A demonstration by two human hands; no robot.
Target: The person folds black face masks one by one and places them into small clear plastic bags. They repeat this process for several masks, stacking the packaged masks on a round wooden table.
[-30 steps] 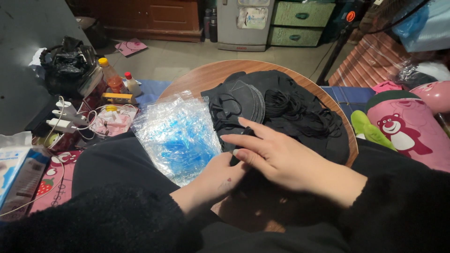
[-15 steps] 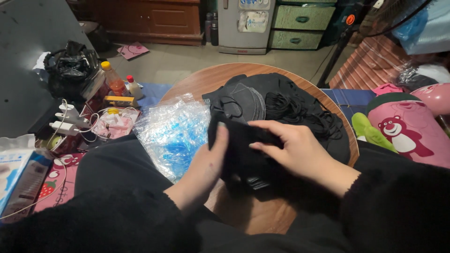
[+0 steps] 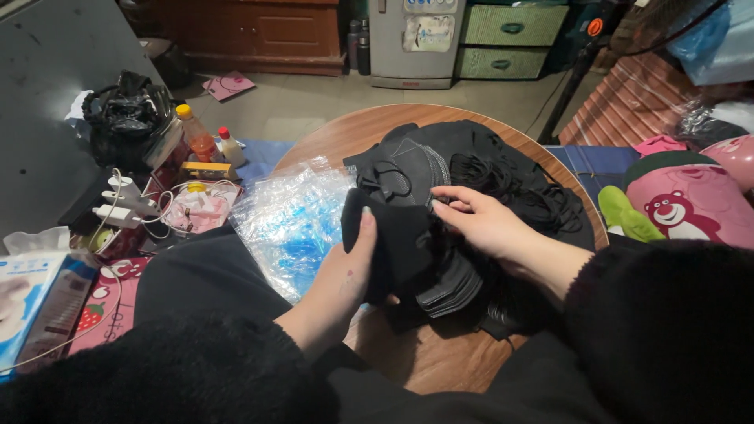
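Observation:
My left hand grips the left edge of a stack of black face masks, held upright above the round wooden table. On the right side of the same stack my right hand pinches its top edge with the fingertips. Behind the stack, a heap of more black masks with loose ear loops covers the table's far half. A crinkled clear plastic bag with blue print lies just left of my left hand.
On the floor to the left are a black bag, an orange-capped bottle, a white power strip with cables and a tissue box. A pink bear cushion lies to the right. Green drawers stand at the back.
Both hands have lifted the mask stack off the table and stood it on edge. My left hand moved from under the stack to its left side.

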